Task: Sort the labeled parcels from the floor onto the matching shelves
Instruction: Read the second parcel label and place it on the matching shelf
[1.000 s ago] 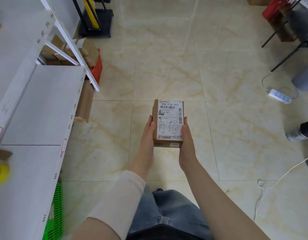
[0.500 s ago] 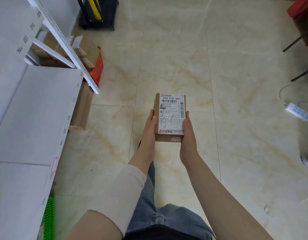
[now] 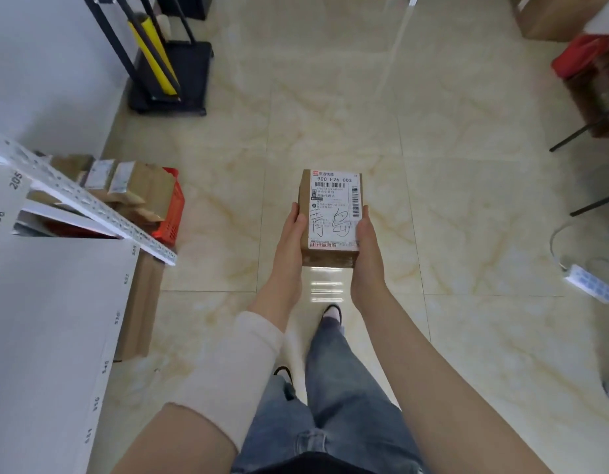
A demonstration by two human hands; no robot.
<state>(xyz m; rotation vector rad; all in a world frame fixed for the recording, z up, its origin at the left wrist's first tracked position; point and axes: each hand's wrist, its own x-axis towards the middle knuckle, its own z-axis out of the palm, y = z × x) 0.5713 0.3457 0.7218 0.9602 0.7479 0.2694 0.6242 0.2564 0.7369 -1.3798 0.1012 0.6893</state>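
Brown cardboard parcel (image 3: 331, 217), white label up, sits clasped between left hand (image 3: 291, 241) and right hand (image 3: 366, 249). Its long axis points away from the person; the white metal shelf (image 3: 56, 302) lies left of it.

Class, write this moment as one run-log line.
parcel: held label-up, over floor | left hand: gripping left side | right hand: gripping right side | shelf: not reached

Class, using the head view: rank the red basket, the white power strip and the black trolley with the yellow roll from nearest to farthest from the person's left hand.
1. Red basket, left, beside the shelf.
2. Black trolley, far upper left.
3. White power strip, far right on the floor.

The left hand grips the parcel.
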